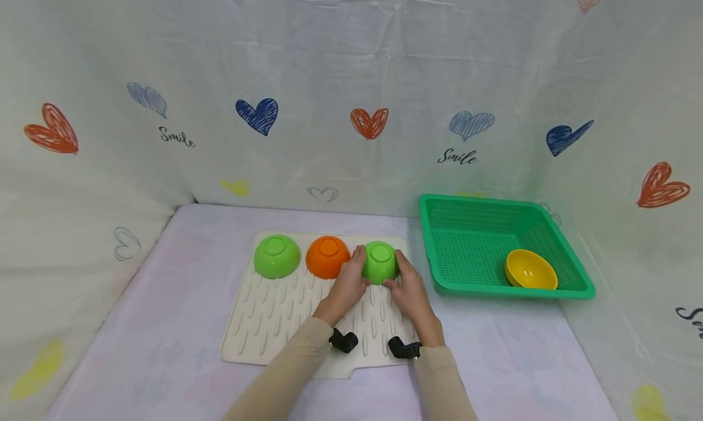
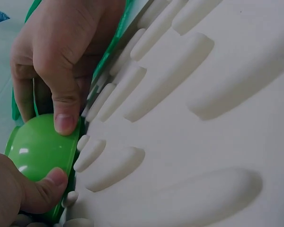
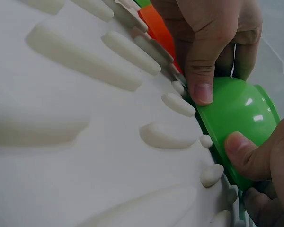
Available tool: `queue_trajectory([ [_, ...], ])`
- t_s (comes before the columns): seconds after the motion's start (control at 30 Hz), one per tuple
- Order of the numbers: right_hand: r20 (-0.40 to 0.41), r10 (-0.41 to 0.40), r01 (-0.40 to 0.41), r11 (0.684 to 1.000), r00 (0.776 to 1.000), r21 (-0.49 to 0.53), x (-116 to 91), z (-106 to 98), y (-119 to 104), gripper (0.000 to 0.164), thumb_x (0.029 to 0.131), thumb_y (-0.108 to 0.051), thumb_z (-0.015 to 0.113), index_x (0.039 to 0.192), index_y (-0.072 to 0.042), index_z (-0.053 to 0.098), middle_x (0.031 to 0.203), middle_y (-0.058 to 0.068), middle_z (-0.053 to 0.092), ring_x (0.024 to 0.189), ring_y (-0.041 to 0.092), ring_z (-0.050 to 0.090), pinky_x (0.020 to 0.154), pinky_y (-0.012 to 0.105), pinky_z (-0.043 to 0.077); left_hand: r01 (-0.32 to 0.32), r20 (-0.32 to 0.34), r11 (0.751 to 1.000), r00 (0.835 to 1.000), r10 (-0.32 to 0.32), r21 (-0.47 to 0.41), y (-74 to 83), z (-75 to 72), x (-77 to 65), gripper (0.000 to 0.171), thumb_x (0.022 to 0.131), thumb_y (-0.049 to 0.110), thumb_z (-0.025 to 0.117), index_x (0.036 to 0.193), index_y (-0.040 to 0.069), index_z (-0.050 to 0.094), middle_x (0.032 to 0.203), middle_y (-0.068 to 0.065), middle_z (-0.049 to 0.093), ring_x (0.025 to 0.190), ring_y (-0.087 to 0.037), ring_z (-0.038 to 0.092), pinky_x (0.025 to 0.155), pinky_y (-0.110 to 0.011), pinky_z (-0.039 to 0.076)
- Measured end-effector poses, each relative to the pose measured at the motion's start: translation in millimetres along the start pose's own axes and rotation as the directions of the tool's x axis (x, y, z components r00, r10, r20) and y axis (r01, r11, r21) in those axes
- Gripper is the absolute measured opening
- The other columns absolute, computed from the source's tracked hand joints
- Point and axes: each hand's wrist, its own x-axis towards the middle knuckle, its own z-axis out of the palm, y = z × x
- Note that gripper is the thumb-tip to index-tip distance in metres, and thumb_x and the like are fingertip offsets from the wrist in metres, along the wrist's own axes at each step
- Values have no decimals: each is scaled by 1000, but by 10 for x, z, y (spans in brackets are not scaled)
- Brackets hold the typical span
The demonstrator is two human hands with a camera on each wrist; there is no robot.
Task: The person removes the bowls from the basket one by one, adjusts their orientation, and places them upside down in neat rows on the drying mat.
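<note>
A small green bowl (image 1: 380, 263) lies upside down at the far right of a cream ridged drying mat (image 1: 274, 335). My left hand (image 1: 347, 285) grips its left side and my right hand (image 1: 410, 291) grips its right side. In both wrist views the thumbs press on the green bowl (image 2: 40, 144) near its rim, close to the mat's ridges; the other fingertips are partly hidden behind it. Just left of my left hand sits an upturned orange bowl (image 1: 324, 262). A larger green bowl (image 1: 277, 259), also upside down, stands at the mat's far left corner.
To the right of the mat is a green plastic basket (image 1: 456, 290) with a yellow bowl (image 1: 529, 269) tilted inside. A pale cloth covers the table (image 1: 165, 323). Behind it hangs a white curtain (image 1: 329, 55) printed with hearts.
</note>
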Motion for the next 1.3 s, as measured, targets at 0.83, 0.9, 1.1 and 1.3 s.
queue_trajectory([
  [0.83, 8, 66, -66, 998, 998, -3, 36, 52, 7, 80, 91, 2, 72, 159, 6, 28, 164, 28, 30, 151, 39, 33, 121, 51, 33, 69, 5, 998, 998, -69, 7, -12, 68, 37, 86, 87, -9, 76, 158, -8, 27, 164, -28, 28, 146, -37, 41, 111, -42, 46],
  [0.9, 10, 71, -71, 997, 997, 4, 25, 49, 19, 81, 92, 2, 72, 159, 6, 28, 164, 27, 29, 151, 39, 32, 121, 50, 33, 65, 7, 998, 998, -65, 10, -12, 76, 32, 86, 87, -9, 76, 158, -8, 27, 164, -28, 29, 146, -37, 41, 111, -42, 46],
  [1.1, 5, 75, -75, 997, 997, 8, 24, 27, 27, 80, 92, 2, 72, 159, 6, 27, 164, 27, 29, 152, 38, 32, 122, 50, 32, 38, 46, 998, 998, -40, 45, 26, 16, 24, 82, 90, -10, 71, 158, -10, 26, 163, -32, 28, 143, -40, 46, 105, -42, 51],
  [1.3, -9, 40, -40, 999, 999, -12, 30, 48, 1, 81, 90, 4, 73, 158, 8, 28, 162, 29, 32, 150, 40, 35, 120, 52, 35, -17, 35, 999, 999, 15, 48, 72, -26, -114, 77, 93, -2, 71, 155, -15, 27, 157, -40, 30, 139, -46, 48, 104, -46, 52],
])
